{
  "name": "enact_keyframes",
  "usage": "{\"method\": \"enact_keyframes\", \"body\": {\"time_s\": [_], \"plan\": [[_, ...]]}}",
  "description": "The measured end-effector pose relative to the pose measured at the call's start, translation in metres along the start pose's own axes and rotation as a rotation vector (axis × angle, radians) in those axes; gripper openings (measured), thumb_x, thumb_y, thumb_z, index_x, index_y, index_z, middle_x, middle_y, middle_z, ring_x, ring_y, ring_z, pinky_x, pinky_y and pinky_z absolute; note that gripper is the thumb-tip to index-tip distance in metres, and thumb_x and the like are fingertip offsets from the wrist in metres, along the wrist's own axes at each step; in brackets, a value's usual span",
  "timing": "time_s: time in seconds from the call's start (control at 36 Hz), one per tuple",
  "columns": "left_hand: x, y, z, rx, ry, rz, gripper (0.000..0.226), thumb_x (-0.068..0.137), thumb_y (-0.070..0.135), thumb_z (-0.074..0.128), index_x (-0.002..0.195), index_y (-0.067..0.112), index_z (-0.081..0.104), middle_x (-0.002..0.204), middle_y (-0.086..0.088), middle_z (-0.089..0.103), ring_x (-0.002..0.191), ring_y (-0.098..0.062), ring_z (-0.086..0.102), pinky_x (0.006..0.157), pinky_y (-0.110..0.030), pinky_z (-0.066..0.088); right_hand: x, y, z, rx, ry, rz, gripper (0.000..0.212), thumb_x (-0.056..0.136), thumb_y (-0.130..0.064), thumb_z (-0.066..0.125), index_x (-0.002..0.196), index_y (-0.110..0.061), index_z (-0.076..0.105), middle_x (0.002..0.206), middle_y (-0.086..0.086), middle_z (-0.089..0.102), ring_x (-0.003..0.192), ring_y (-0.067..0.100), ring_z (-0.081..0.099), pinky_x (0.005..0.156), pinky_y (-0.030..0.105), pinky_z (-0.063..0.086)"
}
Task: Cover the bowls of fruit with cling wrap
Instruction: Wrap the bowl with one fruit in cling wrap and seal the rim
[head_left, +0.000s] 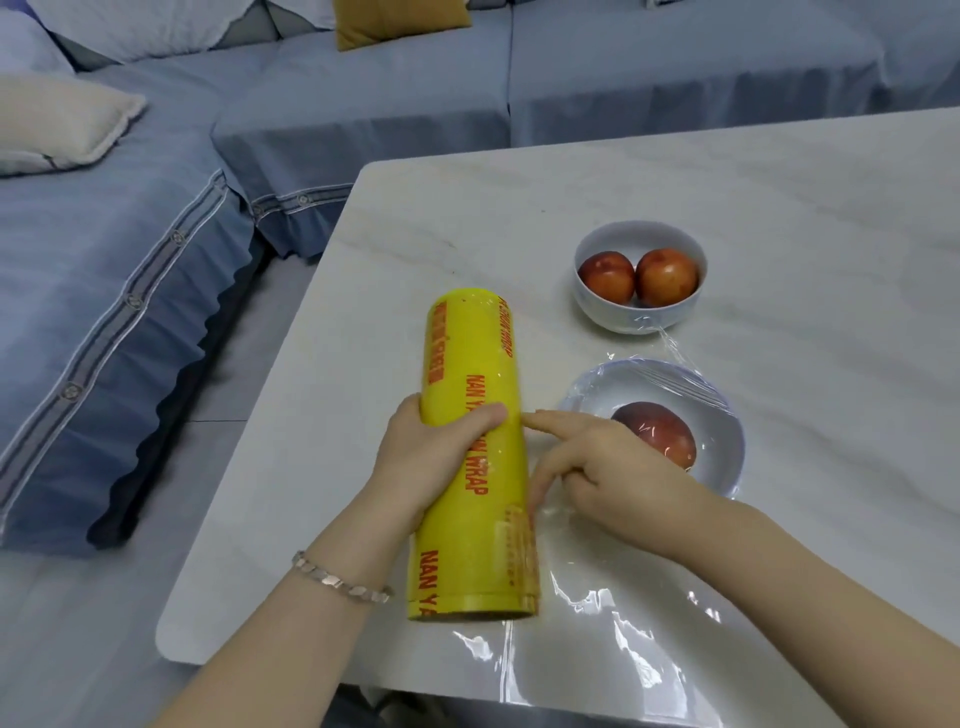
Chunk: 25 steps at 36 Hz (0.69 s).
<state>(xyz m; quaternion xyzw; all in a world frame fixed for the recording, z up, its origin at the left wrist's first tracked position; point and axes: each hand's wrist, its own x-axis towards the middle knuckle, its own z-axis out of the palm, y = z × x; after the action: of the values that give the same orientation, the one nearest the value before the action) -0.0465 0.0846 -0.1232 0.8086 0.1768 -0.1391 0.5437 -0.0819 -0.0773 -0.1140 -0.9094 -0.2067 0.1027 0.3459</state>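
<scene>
A big yellow cling wrap roll (470, 395) with red lettering lies lengthwise on the white marble table (779, 208). My left hand (431, 452) grips it around the middle. My right hand (608, 467) rests beside the roll with the index finger touching its right side, on the clear film (597, 639) that spreads from the roll over the table's near edge. The near bowl (722, 431) holds one red fruit (660, 431) and film is stretched over it. The far bowl (613, 312) holds two red fruits, with a strand of film stuck to its near side.
The table's rounded left corner (171, 634) is near my left forearm. A blue sofa (363, 104) with pillows runs along the left and back, and a grey floor strip separates it from the table.
</scene>
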Motion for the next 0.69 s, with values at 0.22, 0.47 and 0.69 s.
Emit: {"method": "enact_keyframes", "body": {"time_s": [0.22, 0.47, 0.69], "plan": [[0.026, 0.014, -0.006, 0.011, 0.127, 0.057, 0.055, 0.069, 0.039, 0.078, 0.111, 0.022, 0.047, 0.099, 0.003, 0.059, 0.085, -0.019, 0.061, 0.073, -0.031, 0.048, 0.009, -0.008, -0.006, 0.048, -0.042, 0.045, 0.034, 0.092, -0.027, 0.047, 0.091, -0.002, 0.069, 0.106, 0.014, 0.064, 0.103, 0.016, 0.049, 0.09, 0.012, 0.033], [0.039, 0.008, -0.001, 0.031, 0.128, 0.015, 0.058, 0.068, 0.042, 0.078, 0.114, 0.02, 0.05, 0.097, 0.003, 0.06, 0.08, -0.016, 0.061, 0.071, -0.031, 0.048, 0.033, -0.014, 0.008, -0.142, -0.112, 0.136, 0.04, 0.077, -0.045, 0.059, 0.051, -0.021, 0.042, 0.077, 0.006, 0.056, 0.085, 0.023, 0.052, 0.077, 0.032, 0.044], [0.044, 0.007, 0.003, 0.138, 0.144, 0.004, 0.071, 0.061, 0.054, 0.076, 0.116, 0.023, 0.044, 0.106, 0.0, 0.06, 0.097, -0.028, 0.062, 0.088, -0.046, 0.051, 0.032, -0.008, 0.032, -0.101, 0.151, 0.121, 0.034, 0.064, -0.03, 0.042, 0.041, -0.014, 0.022, 0.052, 0.006, 0.038, 0.073, 0.033, 0.058, 0.059, 0.031, 0.042]]}}
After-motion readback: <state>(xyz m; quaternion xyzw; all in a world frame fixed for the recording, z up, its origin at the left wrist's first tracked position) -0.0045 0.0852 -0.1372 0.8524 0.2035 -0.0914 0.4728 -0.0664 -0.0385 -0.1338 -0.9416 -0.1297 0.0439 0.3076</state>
